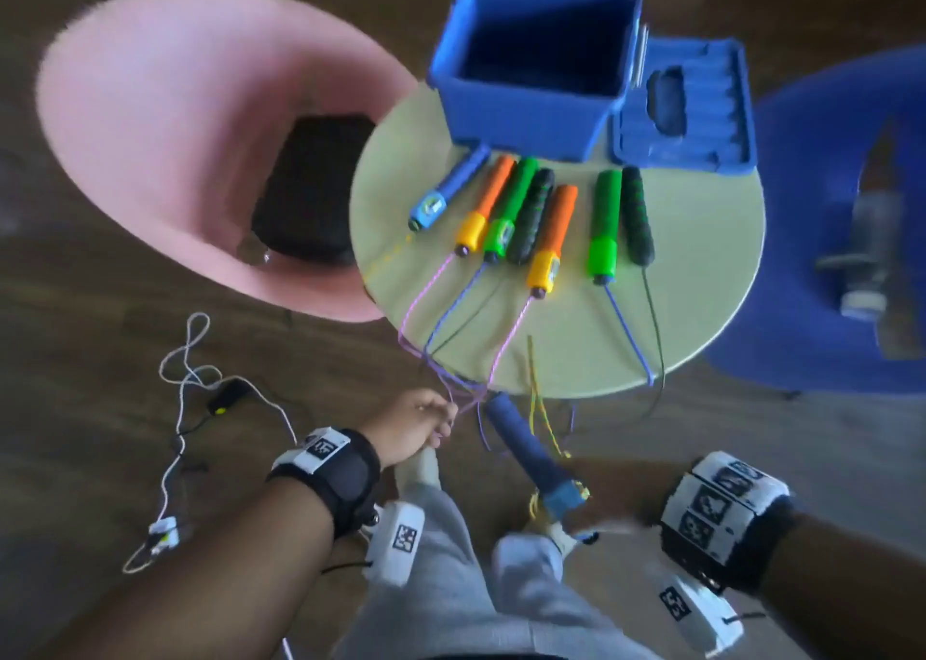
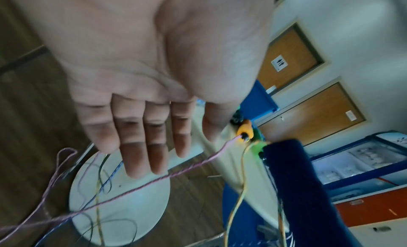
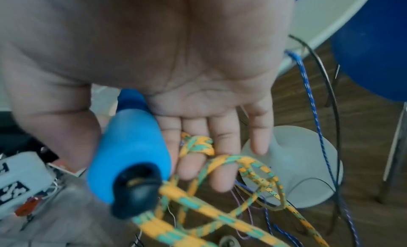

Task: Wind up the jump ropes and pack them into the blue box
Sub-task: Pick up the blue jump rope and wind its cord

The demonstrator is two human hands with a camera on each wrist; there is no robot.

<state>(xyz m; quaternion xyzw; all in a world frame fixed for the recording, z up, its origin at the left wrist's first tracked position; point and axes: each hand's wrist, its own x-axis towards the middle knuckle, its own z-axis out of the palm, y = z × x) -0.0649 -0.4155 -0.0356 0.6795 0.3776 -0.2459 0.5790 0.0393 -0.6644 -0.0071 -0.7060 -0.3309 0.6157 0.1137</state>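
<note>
The blue box (image 1: 526, 126) stands open at the back of the round table (image 1: 691, 278), its lid (image 1: 701, 128) beside it. Several handles lie in a row on the table: blue (image 1: 448, 188), orange (image 1: 488, 203), green (image 1: 604, 223) and black (image 1: 637, 213). Their ropes hang over the near edge. My right hand (image 1: 606, 489) (image 3: 198, 146) holds a second blue handle (image 1: 526, 451) (image 3: 130, 151) between thumb and palm. Its yellow-green rope (image 3: 220, 163) is looped round the fingers. My left hand (image 1: 421, 424) (image 2: 143, 146) hovers with straight fingers by the hanging pink rope (image 2: 187, 169).
A pink chair (image 1: 150, 108) with a black cushion (image 1: 310, 188) is at the left, a blue chair (image 1: 827, 208) at the right. A white cable and a black charger (image 1: 228, 394) lie on the wooden floor. The table's round base (image 2: 123, 207) sits below the tangled ropes.
</note>
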